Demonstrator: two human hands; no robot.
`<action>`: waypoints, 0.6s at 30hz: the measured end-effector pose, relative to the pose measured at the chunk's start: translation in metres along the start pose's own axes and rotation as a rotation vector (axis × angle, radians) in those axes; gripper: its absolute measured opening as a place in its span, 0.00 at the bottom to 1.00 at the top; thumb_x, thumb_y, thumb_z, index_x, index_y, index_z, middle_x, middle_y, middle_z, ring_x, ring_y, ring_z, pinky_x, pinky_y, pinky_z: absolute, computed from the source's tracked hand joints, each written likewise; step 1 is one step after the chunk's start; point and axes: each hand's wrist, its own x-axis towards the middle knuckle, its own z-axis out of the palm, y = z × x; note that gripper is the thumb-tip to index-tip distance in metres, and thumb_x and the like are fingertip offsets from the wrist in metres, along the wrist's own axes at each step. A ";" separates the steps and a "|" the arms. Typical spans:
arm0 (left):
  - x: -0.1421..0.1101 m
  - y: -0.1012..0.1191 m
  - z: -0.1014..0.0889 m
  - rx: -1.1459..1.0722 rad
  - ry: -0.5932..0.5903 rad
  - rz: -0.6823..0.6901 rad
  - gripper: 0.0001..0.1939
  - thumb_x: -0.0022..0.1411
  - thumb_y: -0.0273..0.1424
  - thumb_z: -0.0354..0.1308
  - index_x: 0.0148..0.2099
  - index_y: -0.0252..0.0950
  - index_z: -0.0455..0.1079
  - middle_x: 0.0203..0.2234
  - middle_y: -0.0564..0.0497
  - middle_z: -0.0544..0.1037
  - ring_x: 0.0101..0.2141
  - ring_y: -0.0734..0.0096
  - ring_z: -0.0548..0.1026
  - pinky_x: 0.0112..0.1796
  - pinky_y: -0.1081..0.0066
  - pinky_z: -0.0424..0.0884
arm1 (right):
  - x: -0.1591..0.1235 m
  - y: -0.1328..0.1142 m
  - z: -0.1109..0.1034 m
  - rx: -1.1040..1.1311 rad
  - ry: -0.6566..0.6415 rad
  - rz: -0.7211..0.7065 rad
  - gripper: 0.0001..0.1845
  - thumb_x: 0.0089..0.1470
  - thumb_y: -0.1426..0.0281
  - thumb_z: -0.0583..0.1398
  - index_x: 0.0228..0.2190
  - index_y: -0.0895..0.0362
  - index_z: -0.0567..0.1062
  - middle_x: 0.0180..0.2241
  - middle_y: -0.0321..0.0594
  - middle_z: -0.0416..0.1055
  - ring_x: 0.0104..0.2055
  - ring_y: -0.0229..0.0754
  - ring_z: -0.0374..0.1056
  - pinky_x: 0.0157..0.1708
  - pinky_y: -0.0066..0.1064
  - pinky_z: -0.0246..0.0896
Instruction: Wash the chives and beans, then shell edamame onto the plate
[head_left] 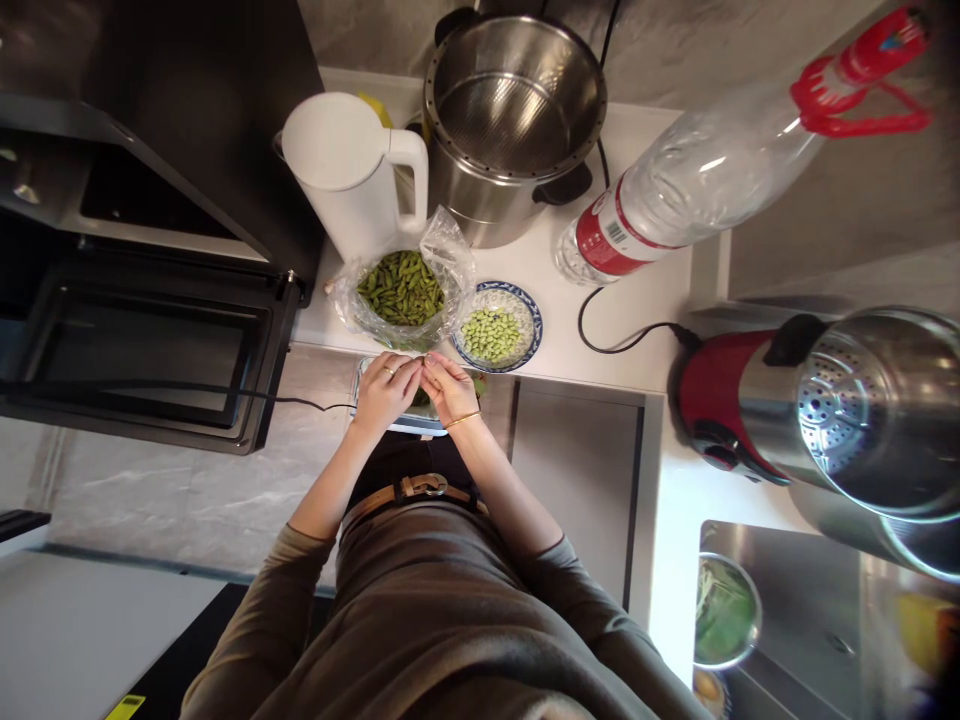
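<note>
My left hand and my right hand meet at the counter's front edge, fingertips pinched together. Between them is a small edamame pod, mostly covered by the fingers. Just beyond lies an open clear plastic bag full of green edamame pods. To its right, a blue-rimmed plate holds shelled green beans. Under my hands is a pale-rimmed container with green bits inside, largely hidden by the hands.
Behind the bag stand a white jug and a steel pot with a perforated insert. A large plastic bottle is at right, near a red-and-steel appliance. An oven door hangs open at left; a sink is lower right.
</note>
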 end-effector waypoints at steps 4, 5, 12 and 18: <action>-0.002 0.002 0.005 0.014 -0.012 -0.021 0.07 0.61 0.24 0.52 0.33 0.37 0.69 0.28 0.49 0.74 0.34 0.67 0.72 0.39 0.66 0.71 | 0.002 0.004 -0.003 -0.081 0.024 -0.054 0.15 0.30 0.68 0.73 0.25 0.56 0.79 0.27 0.37 0.79 0.32 0.40 0.75 0.40 0.35 0.74; -0.001 0.002 0.005 0.011 -0.013 -0.030 0.08 0.61 0.24 0.52 0.31 0.37 0.68 0.26 0.50 0.73 0.33 0.67 0.71 0.38 0.66 0.71 | 0.002 0.004 -0.003 -0.105 0.026 -0.072 0.15 0.29 0.68 0.73 0.25 0.56 0.79 0.27 0.37 0.79 0.32 0.41 0.75 0.39 0.36 0.74; 0.006 -0.003 0.001 -0.167 -0.037 -0.166 0.09 0.54 0.24 0.55 0.23 0.38 0.61 0.20 0.55 0.68 0.28 0.71 0.69 0.32 0.72 0.67 | -0.003 0.002 0.000 -0.219 0.004 -0.167 0.15 0.28 0.64 0.73 0.23 0.55 0.80 0.24 0.34 0.78 0.27 0.38 0.73 0.33 0.33 0.74; 0.008 -0.005 -0.005 -0.446 -0.073 -0.464 0.06 0.53 0.26 0.55 0.24 0.37 0.63 0.18 0.58 0.66 0.20 0.78 0.63 0.23 0.76 0.61 | -0.007 -0.003 0.002 -0.194 -0.073 -0.102 0.15 0.30 0.65 0.73 0.26 0.55 0.80 0.25 0.35 0.79 0.29 0.39 0.75 0.38 0.36 0.75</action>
